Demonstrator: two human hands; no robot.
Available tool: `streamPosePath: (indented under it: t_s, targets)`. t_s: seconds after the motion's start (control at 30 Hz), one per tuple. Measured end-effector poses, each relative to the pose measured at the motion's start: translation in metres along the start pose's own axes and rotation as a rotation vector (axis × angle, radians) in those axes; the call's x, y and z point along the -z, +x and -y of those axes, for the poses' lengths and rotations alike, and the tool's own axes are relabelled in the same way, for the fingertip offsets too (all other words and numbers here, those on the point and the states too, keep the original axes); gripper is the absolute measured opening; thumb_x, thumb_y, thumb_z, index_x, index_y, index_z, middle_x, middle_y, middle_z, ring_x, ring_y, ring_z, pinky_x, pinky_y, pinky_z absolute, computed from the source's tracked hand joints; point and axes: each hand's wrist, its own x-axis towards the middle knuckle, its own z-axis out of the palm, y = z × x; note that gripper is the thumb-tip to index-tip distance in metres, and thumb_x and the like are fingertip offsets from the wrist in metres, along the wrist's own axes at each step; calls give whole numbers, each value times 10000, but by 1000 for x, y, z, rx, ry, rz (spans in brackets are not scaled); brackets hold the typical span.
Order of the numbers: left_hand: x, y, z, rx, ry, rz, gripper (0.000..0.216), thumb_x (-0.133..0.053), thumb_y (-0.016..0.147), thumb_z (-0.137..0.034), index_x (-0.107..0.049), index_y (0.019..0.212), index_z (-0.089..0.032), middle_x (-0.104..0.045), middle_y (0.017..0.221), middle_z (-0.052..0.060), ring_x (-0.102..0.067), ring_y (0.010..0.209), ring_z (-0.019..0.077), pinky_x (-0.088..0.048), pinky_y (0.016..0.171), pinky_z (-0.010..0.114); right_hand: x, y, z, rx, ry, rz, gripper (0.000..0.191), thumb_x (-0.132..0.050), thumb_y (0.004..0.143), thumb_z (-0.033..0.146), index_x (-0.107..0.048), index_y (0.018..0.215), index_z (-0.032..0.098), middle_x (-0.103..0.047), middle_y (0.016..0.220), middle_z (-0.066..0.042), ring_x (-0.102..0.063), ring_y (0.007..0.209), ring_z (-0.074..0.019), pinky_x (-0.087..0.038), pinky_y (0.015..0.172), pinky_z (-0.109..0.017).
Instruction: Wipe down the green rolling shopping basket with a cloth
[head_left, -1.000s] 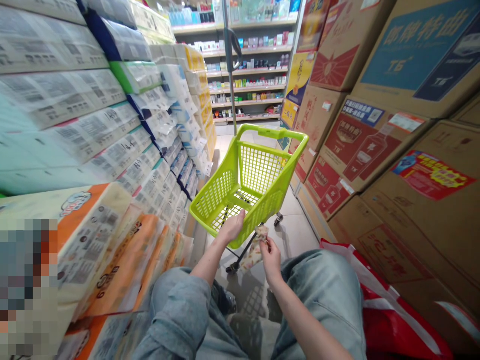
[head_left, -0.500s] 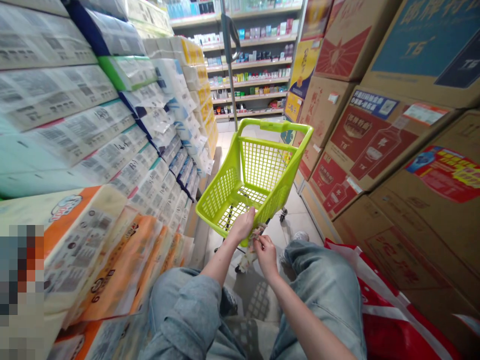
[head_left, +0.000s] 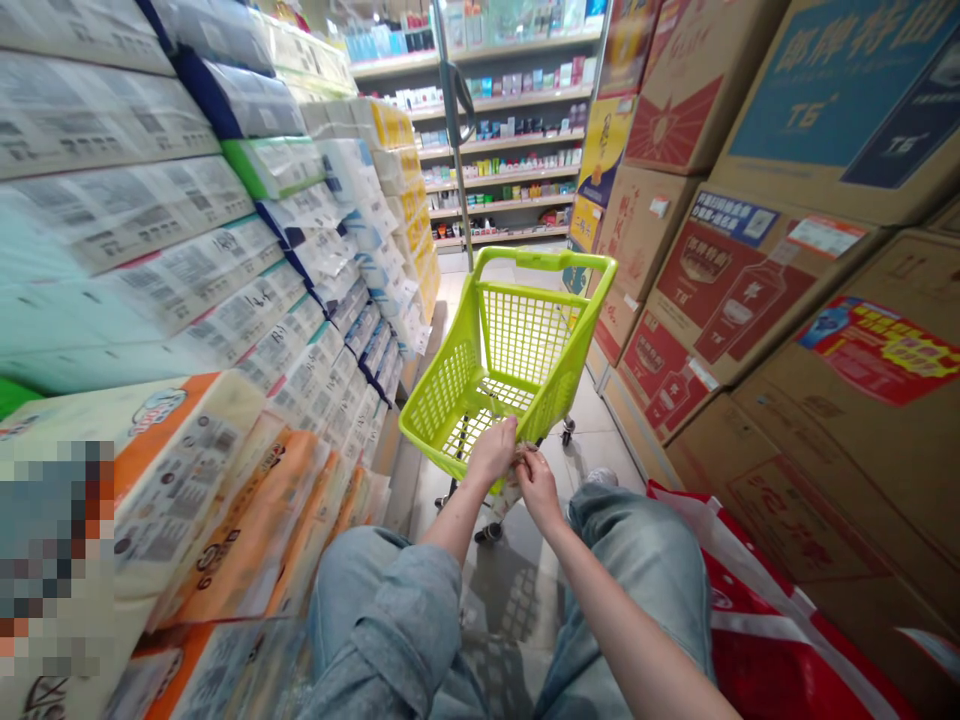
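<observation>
A lime-green shopping cart [head_left: 525,330] stands in front of me, its basket showing no goods. At its near edge my left hand [head_left: 493,450] is closed, fingers curled against the rim; what lies inside them is hidden. Close beside it my right hand [head_left: 536,478] pinches a small, pale, flower-like piece [head_left: 510,494] with its fingertips. Most of that piece is covered by my hands, so its exact kind cannot be made out. Both hands nearly touch each other, above my spread knees.
Stacked tissue packs [head_left: 247,300] wall the left side, with orange packs [head_left: 251,510] nearer. Printed cardboard cartons [head_left: 739,270] line the right, above a red bag [head_left: 780,650]. Shelves of small goods [head_left: 517,130] and an upright metal pole [head_left: 459,170] stand beyond the cart.
My hands have drawn closer together, and the pale piece, which hung more in sight below them, is now mostly covered. The view has shifted slightly.
</observation>
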Motion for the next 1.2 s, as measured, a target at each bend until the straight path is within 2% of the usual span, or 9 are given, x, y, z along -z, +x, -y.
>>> streamPosePath:
  t_s: [0.17, 0.33, 0.5, 0.67, 0.73, 0.8, 0.9, 1.03, 1.2]
  targets:
    - [-5, -2, -4, -10, 30, -34, 652, -44, 949, -428, -637, 968, -158, -674, 986, 109, -608, 955, 211, -435, 825, 313, 12, -1, 4, -157, 81, -56, 257, -424, 808, 331, -608, 860, 158, -602, 805, -68, -562, 764, -196, -449, 720, -309]
    - [-11, -3, -12, -28, 101, -65, 617, -69, 948, -447, -616, 891, -166, -667, 912, 96, -619, 862, 199, -443, 765, 300, 18, 5, 14, -43, 83, -7, 260, -417, 787, 306, -635, 835, 172, -577, 820, -74, -545, 802, -202, -439, 761, -324]
    - [-13, -7, -14, -33, 81, -72, 604, -75, 949, -448, -610, 908, -171, -666, 934, 93, -619, 884, 200, -448, 766, 301, 25, 13, 13, -35, 65, 50, 183, -454, 737, 297, -604, 742, 192, -575, 772, -45, -532, 744, -190, -444, 723, -312]
    - [-12, -5, -13, -21, 63, -76, 600, -93, 956, -404, -635, 950, -147, -674, 973, 120, -611, 967, 198, -436, 845, 300, 20, 1, 3, -210, 252, 95, 227, -443, 727, 343, -594, 743, 174, -619, 706, -25, -550, 667, -174, -452, 644, -281]
    - [-10, -4, -11, -21, 35, -69, 612, -92, 957, -395, -652, 947, -148, -680, 976, 120, -611, 973, 194, -432, 852, 293, 20, -5, -1, -218, 282, 139, 240, -465, 718, 355, -615, 744, 170, -643, 727, -30, -571, 697, -184, -460, 663, -285]
    - [-8, -3, -10, -23, -14, -59, 649, -73, 952, -419, -670, 940, -165, -690, 967, 103, -619, 950, 193, -439, 826, 287, 23, -5, -4, -220, 241, 87, 270, -493, 721, 375, -640, 799, 161, -661, 769, -42, -584, 735, -197, -461, 691, -292]
    - [-6, -4, -9, -22, -74, -41, 703, -39, 941, -460, -687, 953, -190, -703, 946, 74, -630, 905, 190, -449, 774, 278, 28, 9, -4, -248, 169, -98, 372, -460, 777, 426, -642, 936, 142, -662, 829, -71, -584, 780, -210, -459, 711, -303]
    - [-5, -3, -10, -7, -119, -41, 673, -76, 938, -460, -685, 979, -177, -702, 966, 80, -629, 919, 195, -447, 798, 278, 21, 29, 0, -133, 79, -125, 340, -431, 801, 406, -650, 905, 167, -613, 919, -96, -555, 903, -217, -438, 844, -339]
    - [-8, 7, -4, 27, -320, -12, 658, -116, 926, -492, -687, 959, -165, -710, 924, 79, -643, 891, 199, -466, 802, 291, 13, 9, -1, -52, 16, -11, 254, -421, 808, 305, -643, 840, 184, -586, 879, -88, -553, 873, -208, -442, 822, -337]
